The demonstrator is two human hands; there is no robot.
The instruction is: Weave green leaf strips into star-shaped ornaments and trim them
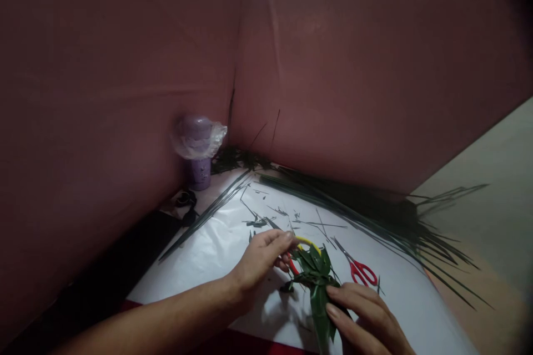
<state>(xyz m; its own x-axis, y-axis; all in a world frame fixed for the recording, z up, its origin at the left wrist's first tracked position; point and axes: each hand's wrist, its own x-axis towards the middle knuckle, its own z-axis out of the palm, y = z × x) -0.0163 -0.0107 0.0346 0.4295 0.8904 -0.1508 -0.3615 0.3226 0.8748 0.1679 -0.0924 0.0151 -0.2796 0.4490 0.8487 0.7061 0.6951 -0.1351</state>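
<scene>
My left hand (259, 259) is closed in a pinch on the left side of a yellow and red ring (307, 241). Dark green leaf strips (315, 275) are wrapped and knotted round the ring's lower right part, with several short pointed ends fanning upward. A broad green leaf strip (318, 308) hangs down from the knot. Against this hanging strip, the fingers of my right hand (366, 310) are closed, gripping its right edge; the thumb is hidden. Just right of the ring, red-handled scissors (363, 273) lie on the white table covering (216, 266), blades pointing up and left.
Long thin green leaves (353, 205) lie in a bundle along the back right edge and stick out past it. More strips (208, 211) lie at the left edge. Leaf scraps (260, 222) are scattered mid-table. A purple cup (200, 173) with clear plastic stands by the reddish walls (333, 66).
</scene>
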